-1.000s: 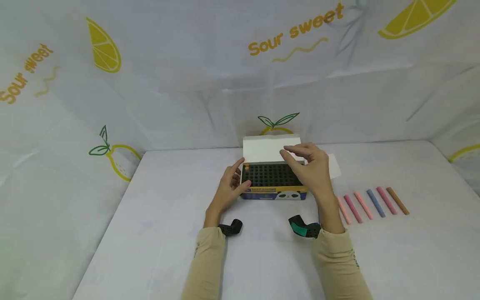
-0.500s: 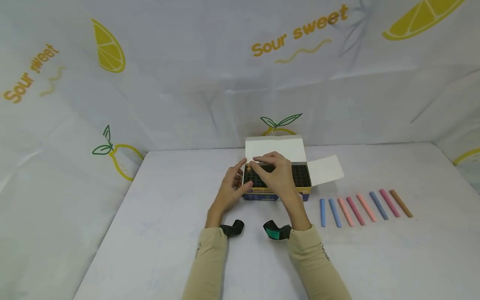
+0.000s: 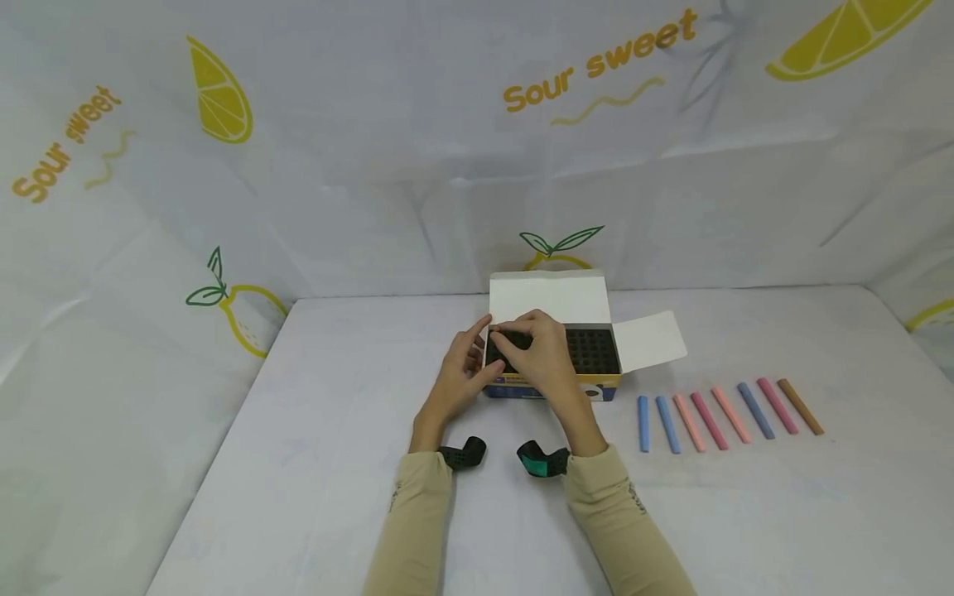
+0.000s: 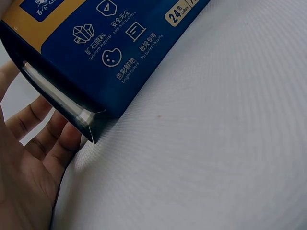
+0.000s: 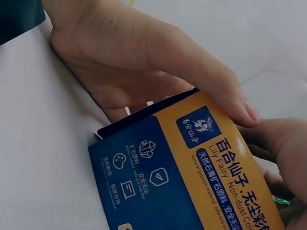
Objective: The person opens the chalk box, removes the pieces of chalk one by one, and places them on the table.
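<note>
A blue and yellow chalk box [image 3: 602,391] stands on the table, its white lid raised at the back and a side flap folded out to the right. My left hand [image 3: 456,377] grips the box's left end, thumb over the front edge and a finger at the back corner. Inside sits a black holder [image 3: 595,351] full of holes. My right hand [image 3: 550,360] reaches over the holder, thumb and fingertip pinching at its far left corner, where the orange chalk ends are hidden behind the fingers. Printed box sides fill much of both wrist views.
To the right of the box lies a row of several chalk sticks, among them a light blue stick [image 3: 643,424], a pink stick [image 3: 689,422] and a brown stick [image 3: 801,406]. The open side flap [image 3: 650,341] juts towards them. A printed white cloth hangs behind.
My right hand has come left from above the box's right end, down to the holder's left corner, closing its fingers there. My left hand has stayed on the box.
</note>
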A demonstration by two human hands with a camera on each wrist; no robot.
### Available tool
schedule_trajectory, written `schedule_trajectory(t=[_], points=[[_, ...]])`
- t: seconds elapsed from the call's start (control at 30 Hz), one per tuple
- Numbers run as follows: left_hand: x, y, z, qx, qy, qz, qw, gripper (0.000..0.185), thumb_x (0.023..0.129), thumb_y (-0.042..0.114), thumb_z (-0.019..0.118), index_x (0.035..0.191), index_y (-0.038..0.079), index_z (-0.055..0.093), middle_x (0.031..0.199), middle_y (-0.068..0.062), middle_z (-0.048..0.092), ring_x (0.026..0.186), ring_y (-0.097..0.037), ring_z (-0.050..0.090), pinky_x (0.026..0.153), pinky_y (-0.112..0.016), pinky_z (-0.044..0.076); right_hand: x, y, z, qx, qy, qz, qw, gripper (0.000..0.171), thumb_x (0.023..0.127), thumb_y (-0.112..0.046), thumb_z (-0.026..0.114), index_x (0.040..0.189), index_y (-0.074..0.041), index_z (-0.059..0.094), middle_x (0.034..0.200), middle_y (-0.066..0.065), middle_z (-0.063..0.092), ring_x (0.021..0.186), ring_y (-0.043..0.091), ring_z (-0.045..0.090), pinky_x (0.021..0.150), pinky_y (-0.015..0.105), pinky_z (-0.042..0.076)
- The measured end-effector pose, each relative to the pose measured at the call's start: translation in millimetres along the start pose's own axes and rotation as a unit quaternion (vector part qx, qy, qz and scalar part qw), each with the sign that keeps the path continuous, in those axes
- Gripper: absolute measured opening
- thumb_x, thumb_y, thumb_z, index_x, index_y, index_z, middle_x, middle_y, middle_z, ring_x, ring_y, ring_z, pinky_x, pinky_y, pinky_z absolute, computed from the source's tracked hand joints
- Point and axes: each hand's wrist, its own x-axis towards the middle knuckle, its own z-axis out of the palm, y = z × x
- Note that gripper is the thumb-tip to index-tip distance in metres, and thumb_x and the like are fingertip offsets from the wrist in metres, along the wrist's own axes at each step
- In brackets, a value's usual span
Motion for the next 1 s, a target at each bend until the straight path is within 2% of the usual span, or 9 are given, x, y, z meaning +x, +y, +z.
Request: schedule_trajectory(t=[0.27, 0.57, 0.83, 1.0], points=[[-0.2, -1.0, 0.5, 0.005, 0.002, -0.001, 1.0000, 0.092, 0.089, 0.079, 0.053, 0.161, 0.026, 0.033, 0.119, -0.014, 0.050, 0.088, -0.015, 0.050, 0.077, -0.025, 0.048, -1.3, -2.9, 4.8, -0.062, 0.004, 0.000, 0.998, 0.022, 0.090, -0.016, 0.078, 0.103, 0.003, 0.080, 0.103, 0.021, 0.071, 0.098, 0.037, 0.066, 0.084, 0.050, 0.056], [1.4, -0.7, 0.9, 0.013, 0.004, 0.002, 0.9999, 0.095, 0.087, 0.083, 0.050, 0.161, 0.026, 0.034, 0.117, -0.014, 0.050, 0.086, -0.016, 0.049, 0.075, -0.025, 0.046, -2.0, -2.5, 8.0, -0.084, 0.018, -0.007, 0.996, 0.021, 0.088, -0.015, 0.081, 0.098, 0.004, 0.081, 0.102, 0.021, 0.070, 0.097, 0.037, 0.065, 0.082, 0.049, 0.056], [0.4, 0.6, 0.1, 0.009, 0.003, 0.000, 1.0000, 0.094, 0.088, 0.081, 0.052, 0.161, 0.025, 0.034, 0.117, -0.014, 0.050, 0.086, -0.015, 0.049, 0.076, -0.025, 0.046, -2.0, -1.2, 9.1, -0.077, 0.027, -0.018, 0.996, 0.020, 0.088, -0.013, 0.081, 0.098, 0.004, 0.081, 0.103, 0.021, 0.071, 0.096, 0.036, 0.065, 0.081, 0.047, 0.056], [0.9, 0.1, 0.1, 0.009, 0.003, 0.004, 0.9999, 0.093, 0.089, 0.079, 0.053, 0.161, 0.025, 0.034, 0.117, -0.014, 0.050, 0.086, -0.015, 0.049, 0.075, -0.024, 0.046, -0.3, 0.2, 10.0, -0.046, 0.050, -0.039, 0.997, 0.019, 0.089, -0.012, 0.079, 0.098, 0.005, 0.081, 0.101, 0.021, 0.070, 0.093, 0.036, 0.066, 0.077, 0.046, 0.056]])
